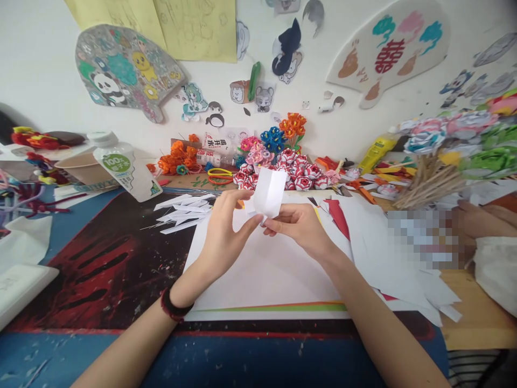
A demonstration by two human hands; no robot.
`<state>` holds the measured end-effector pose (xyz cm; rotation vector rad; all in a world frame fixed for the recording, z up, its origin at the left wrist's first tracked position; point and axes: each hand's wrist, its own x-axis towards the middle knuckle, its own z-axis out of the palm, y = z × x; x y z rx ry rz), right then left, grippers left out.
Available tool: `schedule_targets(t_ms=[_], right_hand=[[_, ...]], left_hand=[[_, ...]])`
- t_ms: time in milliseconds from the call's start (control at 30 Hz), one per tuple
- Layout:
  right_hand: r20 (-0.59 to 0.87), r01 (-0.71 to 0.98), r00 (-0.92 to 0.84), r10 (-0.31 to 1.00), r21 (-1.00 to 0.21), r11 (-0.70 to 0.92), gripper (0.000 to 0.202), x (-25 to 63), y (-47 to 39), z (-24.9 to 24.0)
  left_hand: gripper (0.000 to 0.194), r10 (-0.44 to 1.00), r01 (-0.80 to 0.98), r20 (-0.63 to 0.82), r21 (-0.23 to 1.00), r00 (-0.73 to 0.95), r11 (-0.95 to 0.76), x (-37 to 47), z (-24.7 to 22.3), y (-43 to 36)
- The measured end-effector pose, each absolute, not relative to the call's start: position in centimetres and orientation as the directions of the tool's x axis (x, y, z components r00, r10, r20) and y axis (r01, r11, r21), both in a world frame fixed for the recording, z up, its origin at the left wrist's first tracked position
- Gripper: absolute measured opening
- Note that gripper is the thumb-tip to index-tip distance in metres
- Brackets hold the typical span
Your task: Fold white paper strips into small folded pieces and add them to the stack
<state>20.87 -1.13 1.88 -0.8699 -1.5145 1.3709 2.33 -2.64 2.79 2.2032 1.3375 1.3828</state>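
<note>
A small folded piece of white paper [270, 189], with a crease down its middle, is held up above the work surface. My left hand [228, 229] pinches its lower left edge between thumb and fingers. At its lower right corner, my right hand [301, 223] grips the paper with thumb and curled fingers. Below both hands lies a stack of large white sheets [266, 275], with green and orange edges showing at the front. Cut white paper strips [186, 209] lie in a pile to the left of the sheets.
Paper roses [301, 171] and other craft flowers stand along the wall. A white bottle [127, 167] leans at the back left, beside a paper bowl [83, 164]. Loose white paper [375, 253] and a bundle of sticks [422, 183] are on the right, near another person's hand [490, 218].
</note>
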Motion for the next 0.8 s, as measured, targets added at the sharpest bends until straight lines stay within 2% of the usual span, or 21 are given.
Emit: schedule_targets(t_ms=[67,167,800], right_hand=[[0.161,-0.087,-0.347,0.924,-0.986,0.14,0.03,20.8,-1.2,1.8],[0.144,-0.106,-0.344,0.928,-0.988,0.114,0.032,20.6,-1.2,1.7],[0.09,-0.146,-0.388,0.917,-0.989,0.035,0.024,20.3,-1.3,1.7]], left_hand=[[0.016,0.857,0.546,0.498,0.684,0.137,-0.484,2.6,2.7,-2.8],[0.018,0.908,0.522,0.404,0.754,0.109,-0.398,2.9,2.5,-3.1],[0.017,0.877,0.524,0.48,0.751,-0.016,-0.401,3.7,2.1,-4.1]])
